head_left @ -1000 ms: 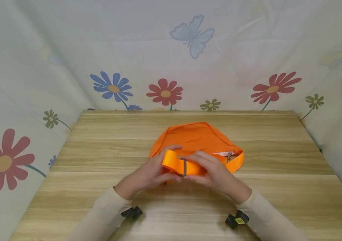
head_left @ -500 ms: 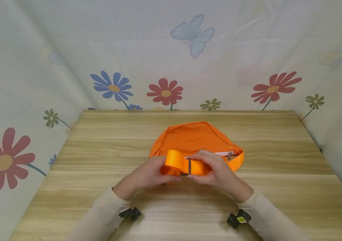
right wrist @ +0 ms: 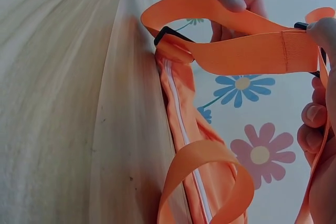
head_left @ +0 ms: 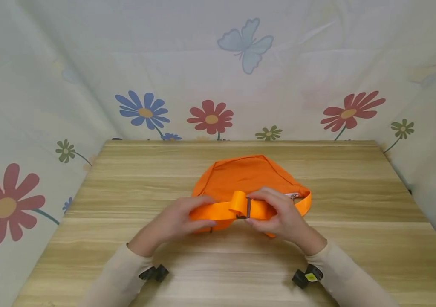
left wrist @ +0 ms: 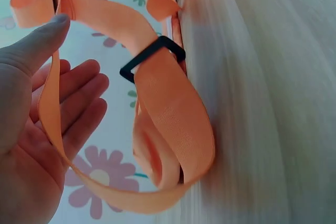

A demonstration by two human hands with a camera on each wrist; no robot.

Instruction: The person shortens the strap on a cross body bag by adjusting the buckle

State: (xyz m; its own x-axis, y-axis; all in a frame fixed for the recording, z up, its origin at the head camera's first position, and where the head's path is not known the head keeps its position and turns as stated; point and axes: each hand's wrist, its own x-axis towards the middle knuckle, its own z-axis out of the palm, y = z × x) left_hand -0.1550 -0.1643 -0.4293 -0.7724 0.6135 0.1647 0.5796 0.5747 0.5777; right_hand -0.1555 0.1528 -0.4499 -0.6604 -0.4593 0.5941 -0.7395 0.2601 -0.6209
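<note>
An orange fabric bag (head_left: pixel 246 175) lies on the table, its strap (head_left: pixel 218 211) raised in front of it. My right hand (head_left: pixel 288 219) pinches the dark slider buckle (head_left: pixel 248 208) on the strap, thumb below and index finger above in the head view. A short webbing loop (head_left: pixel 238 202) stands out of the buckle's left side. My left hand (head_left: pixel 171 219) is round the strap farther left, thumb and fingers spread apart. In the left wrist view its fingers (left wrist: pixel 84 90) are nearly straight, with webbing running between thumb and palm. A second black buckle (left wrist: pixel 149 53) sits lower on the strap.
The wood-grain table (head_left: pixel 125 179) ends against a curtain (head_left: pixel 164 55) printed with flowers and a butterfly. A white zip (right wrist: pixel 181 111) runs along the bag's edge, and another orange strap (right wrist: pixel 236 179) arches up beside it. Wrist cameras (head_left: pixel 160 273) sit on both sleeves.
My left hand has slid left, away from the buckle, and a stretch of strap now shows between them. The webbing loop has shrunk and shifted right. My right hand has moved slightly right with the buckle.
</note>
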